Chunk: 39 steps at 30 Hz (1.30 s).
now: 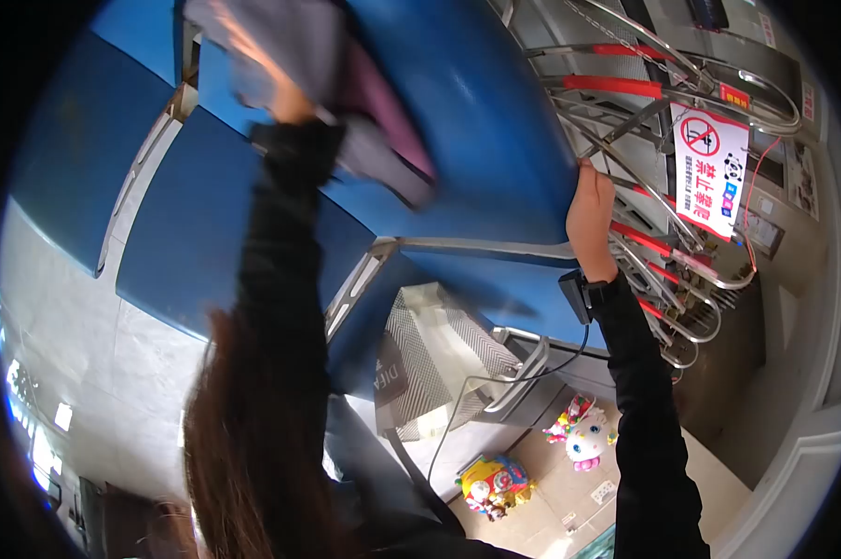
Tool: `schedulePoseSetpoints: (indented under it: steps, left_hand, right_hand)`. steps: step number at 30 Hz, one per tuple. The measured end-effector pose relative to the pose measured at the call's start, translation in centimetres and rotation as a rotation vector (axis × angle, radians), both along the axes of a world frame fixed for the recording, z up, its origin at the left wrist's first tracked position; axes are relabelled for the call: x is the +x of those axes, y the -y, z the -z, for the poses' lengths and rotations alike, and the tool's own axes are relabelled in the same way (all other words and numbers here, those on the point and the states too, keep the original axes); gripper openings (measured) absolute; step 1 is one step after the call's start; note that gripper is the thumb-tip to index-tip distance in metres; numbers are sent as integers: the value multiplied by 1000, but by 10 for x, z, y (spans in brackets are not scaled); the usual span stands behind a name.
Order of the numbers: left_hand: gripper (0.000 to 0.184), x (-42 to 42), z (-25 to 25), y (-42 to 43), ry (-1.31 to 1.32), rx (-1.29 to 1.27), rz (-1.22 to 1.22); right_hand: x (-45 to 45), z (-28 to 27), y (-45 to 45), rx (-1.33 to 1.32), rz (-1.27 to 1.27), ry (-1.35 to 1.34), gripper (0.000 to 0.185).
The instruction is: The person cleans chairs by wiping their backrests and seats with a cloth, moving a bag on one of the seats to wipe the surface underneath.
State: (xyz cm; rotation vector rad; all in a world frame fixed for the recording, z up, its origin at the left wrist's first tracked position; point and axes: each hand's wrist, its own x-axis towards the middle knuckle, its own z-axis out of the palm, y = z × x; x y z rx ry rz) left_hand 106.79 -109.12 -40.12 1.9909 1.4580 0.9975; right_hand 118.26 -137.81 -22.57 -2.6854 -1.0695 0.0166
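Blue seats (197, 219) fill most of my feed's left side, separated by pale metal frames, with grey floor (61, 270) beyond them. A broad blue panel (485, 112) dominates the upper middle, its right edge curving down toward the right hand. To its right I see metal racks (616, 86) banded in red. Both arms reach up from below in dark sleeves, and long brown hair (220, 447) hangs across the lower part of the left one.

Under the panel, a striped white-and-grey bag (439, 345) sits against a blue seat. Higher up, a grey cloth (308, 42) with a pinkish side lies across the left part of the blue panel. A white sign (709, 168) with red Chinese characters and a cartoon panda hangs on the racks.

The left hand (285, 93) is on the cloth; it blurs on my screen, so I can't tell whether its fingers are closed. The right hand (590, 219) touches the panel's right edge; its fingers are partly hidden, so I can't tell whether they grip it. Low on my right, a yellow-and-red toy (495, 486) and a white-faced toy (586, 438) stand apart on a beige surface (709, 475). A small black device (574, 293) sits at the right wrist, trailing a thin cable (532, 375).
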Motion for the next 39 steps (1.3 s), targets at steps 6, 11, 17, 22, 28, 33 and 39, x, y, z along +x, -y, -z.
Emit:
schedulePoseSetpoints:
  steps: [6, 11, 17, 22, 28, 33, 39]
  left_hand:
    - [67, -7, 28, -18, 16, -131, -119]
    - [68, -7, 8, 91, 26, -224, -65]
    - [70, -8, -14, 158, 94, -197, 123]
    - [71, -9, -10, 115, 84, -125, 172]
    - [73, 5, 1, 19, 94, -127, 24]
    - [75, 8, -27, 138, 107, -200, 75]
    - [77, -3, -75, 297, 193, -209, 421]
  right_hand:
    - [11, 8, 12, -109, -126, 78, 26]
    - [-3, -5, -8, -45, 23, -24, 35]
    - [-3, -3, -8, 50, 139, -179, 41]
    - [0, -3, -8, -33, 62, -65, 39]
    - [0, 2, 1, -92, -44, 78, 35]
    - [-8, -5, -10, -85, 128, -87, 32]
    - [-2, -2, 0, -42, 46, -32, 34]
